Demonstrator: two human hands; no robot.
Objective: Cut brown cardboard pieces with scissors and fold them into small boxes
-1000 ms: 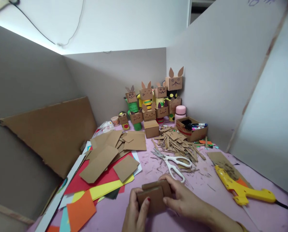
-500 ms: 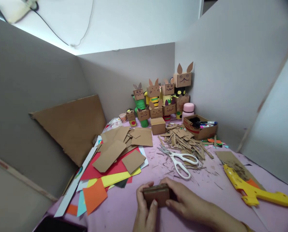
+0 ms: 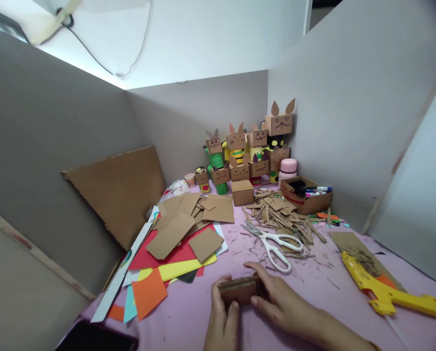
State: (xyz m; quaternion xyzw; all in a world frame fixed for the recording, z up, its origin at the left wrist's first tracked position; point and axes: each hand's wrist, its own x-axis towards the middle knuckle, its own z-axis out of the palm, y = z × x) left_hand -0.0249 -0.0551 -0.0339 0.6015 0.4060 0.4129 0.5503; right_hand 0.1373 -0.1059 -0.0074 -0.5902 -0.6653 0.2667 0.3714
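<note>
At the near edge of the table, a small brown cardboard box (image 3: 240, 294) is held between both hands. My left hand (image 3: 222, 314) is closed round its left side, thumb on the near face. On the right side, my right hand (image 3: 276, 300) grips the box with its thumb low on the near face and its index finger lifted off the top edge. The far side and underside of the box are hidden. Beyond the hands lie white-handled scissors (image 3: 276, 246), blades pointing away to the left.
Cardboard pieces (image 3: 177, 229) and coloured paper (image 3: 150, 295) lie left. Cardboard strips (image 3: 283, 214) are heaped beyond the scissors. A yellow glue gun (image 3: 382, 287) rests right. Cardboard animal figures (image 3: 239, 151), a closed box (image 3: 242, 193) and a pen box (image 3: 312, 202) stand behind. A phone (image 3: 97, 337) lies near left.
The index finger of my right hand has lifted from the top of the cardboard box, and the box tilts slightly. The whole view has shifted a little.
</note>
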